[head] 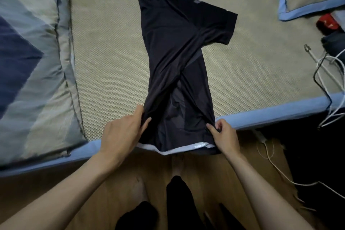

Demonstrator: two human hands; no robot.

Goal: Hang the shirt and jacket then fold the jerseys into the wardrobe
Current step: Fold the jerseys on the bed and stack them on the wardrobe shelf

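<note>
A small reflective patch on the white hem band of the dark navy short-sleeved jersey (175, 46) carries marks that may be lettering, but they are too blurred to read. No other writing shows.

The jersey is thin, slightly shiny cloth with a row of grey squares along its far shoulder and lighter grey panels low on the body. It lies lengthwise on the beige woven bed mat with a light blue border (112, 61), collar end far from the person, hem hanging over the near edge. One side of the body is folded diagonally across the middle, and one sleeve sticks out to the right.

The left hand (121, 132) pinches the left side of the jersey near the hem, thumb on top and fingers curled under the cloth. The right hand (225, 136) grips the right side the same way, fingers closed on a bunched fold.

A blue and grey patterned quilt (31, 61) is cut off at the left. At the right edge lie white and black cables (324, 73) and a red object (326, 22), partly out of frame and hard to identify.
</note>
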